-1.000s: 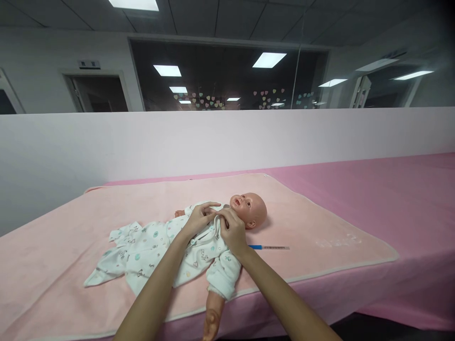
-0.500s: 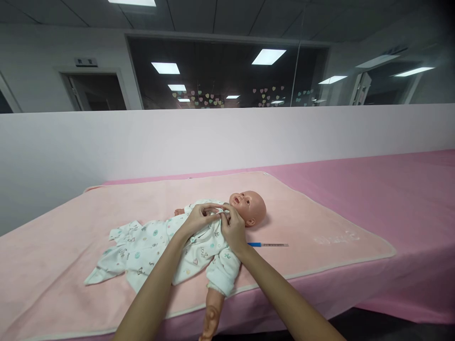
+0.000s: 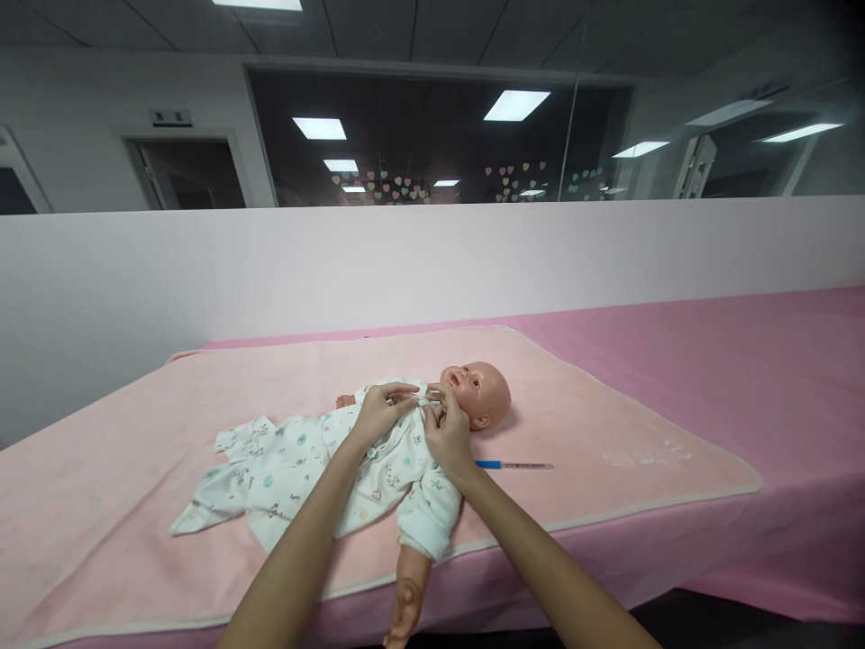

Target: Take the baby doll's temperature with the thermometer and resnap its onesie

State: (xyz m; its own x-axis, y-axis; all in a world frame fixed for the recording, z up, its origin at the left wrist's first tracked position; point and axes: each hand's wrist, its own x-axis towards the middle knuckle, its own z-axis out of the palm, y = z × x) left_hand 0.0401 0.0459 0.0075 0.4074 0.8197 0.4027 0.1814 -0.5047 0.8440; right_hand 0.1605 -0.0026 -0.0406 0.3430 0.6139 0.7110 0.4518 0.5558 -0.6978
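Observation:
A baby doll lies on its back, its bald head to the right, wearing a white patterned romper. My left hand is at the romper's neckline, fingers pinched on the cloth near the collar. Facing it, my right hand grips the collar edge just below the doll's chin, thumb and fingers bent together. Between my fingertips the small piece of fabric is mostly hidden. One doll arm reaches out of its sleeve toward the near edge. The romper's legs lie flat to the left.
Beneath the doll a peach blanket with a pale border covers part of a pink-clothed table. A blue and clear thermometer-like stick lies right of my right wrist. Behind stands a white low wall with glass above.
The whole view has shifted slightly, so the scene sits a little farther right. My fingers have moved slightly apart at the collar, both hands staying at the neckline.

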